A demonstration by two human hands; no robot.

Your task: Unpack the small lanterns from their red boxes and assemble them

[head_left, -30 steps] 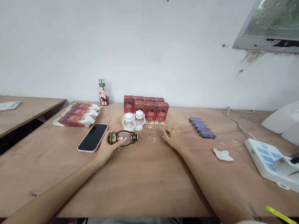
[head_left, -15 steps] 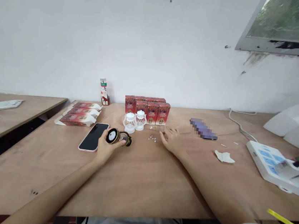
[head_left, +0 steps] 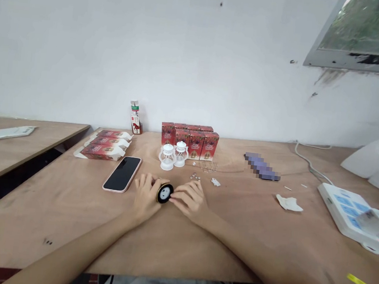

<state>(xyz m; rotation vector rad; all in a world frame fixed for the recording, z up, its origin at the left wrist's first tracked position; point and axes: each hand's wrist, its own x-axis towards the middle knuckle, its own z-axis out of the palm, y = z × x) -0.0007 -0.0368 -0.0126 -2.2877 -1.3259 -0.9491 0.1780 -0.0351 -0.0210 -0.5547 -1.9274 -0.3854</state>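
My left hand (head_left: 145, 195) is wrapped round a small black and gold lantern (head_left: 165, 192), whose round base faces me. My right hand (head_left: 188, 198) has its fingertips pinched at that base; whether they hold something small is hidden. Just beyond the hands lie several tiny silvery parts (head_left: 195, 177) and a small white scrap (head_left: 215, 182) on the wooden table (head_left: 177, 245). Two white lanterns (head_left: 173, 155) stand upright behind them, in front of a row of red boxes (head_left: 190, 140).
A black phone in a pink case (head_left: 123, 173) lies left of my hands. Flat red cartons (head_left: 103, 145) are stacked further left, a small bottle (head_left: 135, 117) stands by the wall. A crumpled white paper (head_left: 289, 202), a white power strip (head_left: 355, 216) and a cable lie right.
My left hand turned the black and gold lantern so its base faces me and drew it nearer. My right hand left the small parts and came to the lantern's base.
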